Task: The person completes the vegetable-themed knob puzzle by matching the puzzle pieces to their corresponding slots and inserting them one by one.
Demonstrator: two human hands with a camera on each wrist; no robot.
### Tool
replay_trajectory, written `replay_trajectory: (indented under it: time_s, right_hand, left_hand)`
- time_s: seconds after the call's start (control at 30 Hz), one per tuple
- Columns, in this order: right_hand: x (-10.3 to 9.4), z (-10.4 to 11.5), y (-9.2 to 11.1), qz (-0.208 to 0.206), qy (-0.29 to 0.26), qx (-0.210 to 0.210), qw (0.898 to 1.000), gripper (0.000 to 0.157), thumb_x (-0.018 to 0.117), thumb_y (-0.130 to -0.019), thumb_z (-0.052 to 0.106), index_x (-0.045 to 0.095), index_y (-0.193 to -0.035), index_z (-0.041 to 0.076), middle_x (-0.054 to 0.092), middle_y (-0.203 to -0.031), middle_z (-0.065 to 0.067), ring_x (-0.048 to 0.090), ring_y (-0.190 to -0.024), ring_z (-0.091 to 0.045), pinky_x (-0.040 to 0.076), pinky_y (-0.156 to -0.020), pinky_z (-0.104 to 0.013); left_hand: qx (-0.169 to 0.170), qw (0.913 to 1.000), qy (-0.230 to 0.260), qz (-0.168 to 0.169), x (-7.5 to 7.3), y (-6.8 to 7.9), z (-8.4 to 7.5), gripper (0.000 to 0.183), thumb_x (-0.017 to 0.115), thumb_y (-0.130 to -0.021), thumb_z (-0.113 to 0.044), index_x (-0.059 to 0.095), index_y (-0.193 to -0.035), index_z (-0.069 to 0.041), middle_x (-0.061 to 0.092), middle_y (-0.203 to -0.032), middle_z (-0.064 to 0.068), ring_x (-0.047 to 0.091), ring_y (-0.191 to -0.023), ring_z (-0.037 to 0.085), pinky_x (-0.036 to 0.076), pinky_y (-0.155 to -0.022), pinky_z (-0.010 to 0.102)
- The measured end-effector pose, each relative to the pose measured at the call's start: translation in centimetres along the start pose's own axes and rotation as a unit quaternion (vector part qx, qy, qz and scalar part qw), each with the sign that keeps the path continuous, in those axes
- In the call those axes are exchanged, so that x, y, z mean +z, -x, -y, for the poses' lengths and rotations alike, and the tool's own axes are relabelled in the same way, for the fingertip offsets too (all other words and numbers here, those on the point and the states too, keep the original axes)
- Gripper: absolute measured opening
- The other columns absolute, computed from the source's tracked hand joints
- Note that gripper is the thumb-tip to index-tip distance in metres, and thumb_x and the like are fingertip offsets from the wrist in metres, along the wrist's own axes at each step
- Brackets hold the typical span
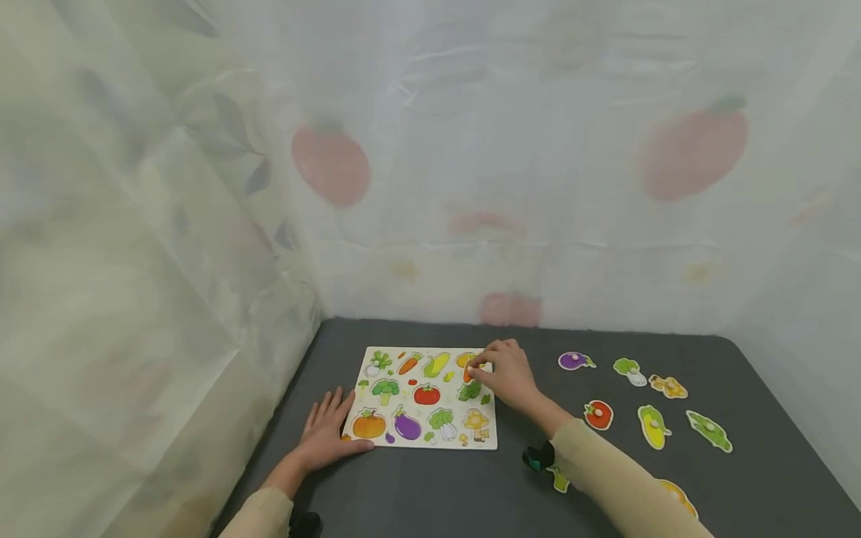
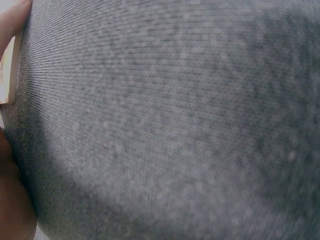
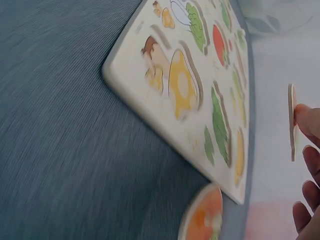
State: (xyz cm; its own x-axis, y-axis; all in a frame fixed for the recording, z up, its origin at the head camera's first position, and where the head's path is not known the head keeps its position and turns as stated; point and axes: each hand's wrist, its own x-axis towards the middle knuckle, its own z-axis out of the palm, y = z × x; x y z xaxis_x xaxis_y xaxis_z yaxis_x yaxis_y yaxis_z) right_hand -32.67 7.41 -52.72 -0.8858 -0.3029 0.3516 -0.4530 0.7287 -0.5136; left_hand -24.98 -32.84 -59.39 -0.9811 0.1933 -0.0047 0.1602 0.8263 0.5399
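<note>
A white puzzle board (image 1: 403, 388) printed with vegetables lies on the dark table. My left hand (image 1: 326, 433) rests palm down at its left side, fingers spread, the thumb along the front edge. My right hand (image 1: 507, 375) is above the board's back right corner and pinches a thin orange-faced puzzle piece (image 1: 468, 372) between thumb and fingers. In the right wrist view that piece (image 3: 292, 122) is seen edge-on, so its full picture is hidden. The left wrist view shows mostly grey cloth, with part of the hand and board at its left edge.
Loose pieces lie to the right: eggplant (image 1: 574, 362), bok choy (image 1: 631, 371), mushroom (image 1: 669, 386), tomato (image 1: 598, 415), corn (image 1: 652, 427), pea pod (image 1: 709, 430), broccoli (image 1: 559, 480) and a yellow-orange piece (image 1: 679, 497). Another orange piece (image 3: 204, 215) lies beside the board. Printed curtains (image 1: 572, 261) surround the table.
</note>
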Motion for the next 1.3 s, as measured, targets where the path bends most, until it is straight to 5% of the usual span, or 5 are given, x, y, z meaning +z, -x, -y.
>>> replay_trajectory:
  time_s: [0.3, 0.8, 1.3]
  right_hand:
    - [4.4, 1.6, -2.7, 0.018, -0.008, 0.051, 0.998, 0.010, 0.079, -0.091, 0.040, 0.081, -0.091, 0.031, 0.063, -0.103, 0.004, 0.048, -0.108, -0.025, 0.039, -0.093, -0.049]
    - [10.0, 4.4, -6.2, 0.020, 0.032, 0.091, 0.995, 0.012, 0.078, -0.092, 0.036, 0.080, -0.085, 0.026, 0.061, -0.097, 0.003, 0.048, -0.102, -0.024, 0.039, -0.086, -0.042]
    - [11.6, 6.6, -6.8, 0.024, 0.037, 0.090, 0.995, 0.012, 0.075, -0.094, 0.033, 0.081, -0.089, 0.024, 0.061, -0.098, 0.001, 0.048, -0.102, -0.026, 0.039, -0.086, -0.044]
  left_hand:
    - [-0.011, 0.9999, -0.011, 0.000, 0.6, -0.3, 0.9, 0.124, 0.076, -0.072, -0.076, 0.025, -0.164, -0.010, 0.012, -0.168, 0.023, 0.002, -0.154, 0.046, -0.005, -0.119, 0.064]
    - [-0.008, 0.9998, -0.017, 0.002, -0.2, 0.1, -0.4, 0.120, 0.080, -0.075, -0.066, 0.027, -0.162, -0.004, 0.015, -0.166, 0.029, 0.006, -0.152, 0.050, -0.001, -0.118, 0.066]
    - [-0.035, 0.9989, -0.026, 0.015, 0.3, -0.3, 0.2, 0.124, 0.074, -0.072, -0.078, 0.024, -0.165, -0.013, 0.013, -0.169, 0.021, 0.003, -0.155, 0.043, -0.005, -0.120, 0.061]
